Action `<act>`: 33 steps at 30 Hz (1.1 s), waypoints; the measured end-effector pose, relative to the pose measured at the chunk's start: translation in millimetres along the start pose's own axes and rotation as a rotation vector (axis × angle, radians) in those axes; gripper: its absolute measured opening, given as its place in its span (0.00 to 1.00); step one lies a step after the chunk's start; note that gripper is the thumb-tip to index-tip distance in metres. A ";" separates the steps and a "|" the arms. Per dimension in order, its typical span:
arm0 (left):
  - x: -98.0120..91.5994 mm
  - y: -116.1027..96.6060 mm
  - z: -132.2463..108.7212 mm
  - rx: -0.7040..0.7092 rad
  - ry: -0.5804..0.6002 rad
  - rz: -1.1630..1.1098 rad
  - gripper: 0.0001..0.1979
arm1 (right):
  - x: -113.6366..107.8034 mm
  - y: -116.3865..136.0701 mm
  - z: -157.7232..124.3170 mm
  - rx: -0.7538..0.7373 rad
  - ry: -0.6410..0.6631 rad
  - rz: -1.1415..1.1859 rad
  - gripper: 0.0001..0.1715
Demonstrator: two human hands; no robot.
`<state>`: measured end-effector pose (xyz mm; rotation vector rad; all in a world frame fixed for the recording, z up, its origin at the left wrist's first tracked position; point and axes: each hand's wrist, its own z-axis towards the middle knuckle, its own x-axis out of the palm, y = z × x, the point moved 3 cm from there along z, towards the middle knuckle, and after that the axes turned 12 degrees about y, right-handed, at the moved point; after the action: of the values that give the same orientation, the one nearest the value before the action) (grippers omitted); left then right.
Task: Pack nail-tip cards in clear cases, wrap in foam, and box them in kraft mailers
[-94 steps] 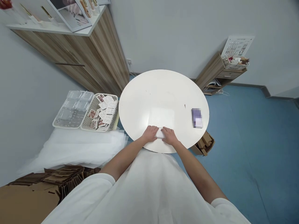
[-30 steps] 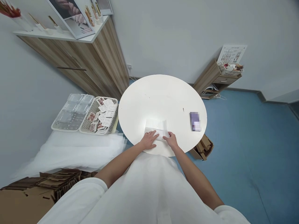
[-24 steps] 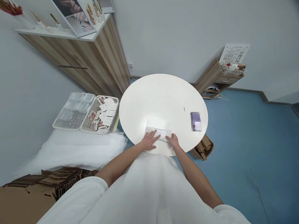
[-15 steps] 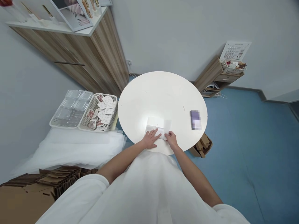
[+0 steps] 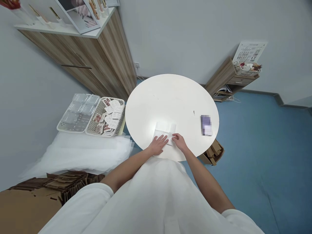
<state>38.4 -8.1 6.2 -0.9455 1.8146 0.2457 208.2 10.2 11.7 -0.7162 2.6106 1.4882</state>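
On the near side of the round white table (image 5: 175,100) lies a thin, translucent white sheet (image 5: 163,129), folded over on itself. My left hand (image 5: 158,145) presses flat on its lower left part with the fingers spread. At the sheet's right edge, my right hand (image 5: 179,142) pinches the material between thumb and fingers. Whether anything lies inside the fold I cannot tell.
A purple object (image 5: 205,121), blurred out, lies on the table's right side. To the left are a basket of cards (image 5: 88,131), a tray of clear boxes (image 5: 59,126), translucent white sheets (image 5: 80,149) and flattened cardboard (image 5: 26,204). A cardboard box (image 5: 220,152) stands below the table's right edge.
The sheet's right flap has been drawn in to the left, so it sticks out less. My right hand still pinches its edge, and my left hand stays flat on it.
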 end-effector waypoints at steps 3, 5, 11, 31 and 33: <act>0.4 1.3 -0.6 -0.004 -0.003 -0.020 0.37 | -6.4 2.7 -4.0 -0.128 -0.040 -0.361 0.26; 0.7 1.5 -2.6 -0.007 0.006 -0.059 0.37 | -0.1 1.9 -3.6 -0.154 0.038 -0.554 0.31; 10.8 16.6 -19.3 -0.427 -0.061 -0.409 0.37 | 20.7 -4.4 3.0 -0.082 0.099 -0.758 0.37; 18.1 32.8 -25.5 -0.969 -0.462 -1.525 0.31 | 37.8 -4.7 0.8 -0.160 0.177 -0.736 0.38; 15.8 35.3 -24.1 -0.873 -0.387 -1.552 0.26 | 35.4 -4.6 2.2 -0.171 0.191 -0.722 0.38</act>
<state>-5.6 -5.7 -5.3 -2.3877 0.1882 0.1763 178.1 -2.9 -2.6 -1.6583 1.9685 1.4416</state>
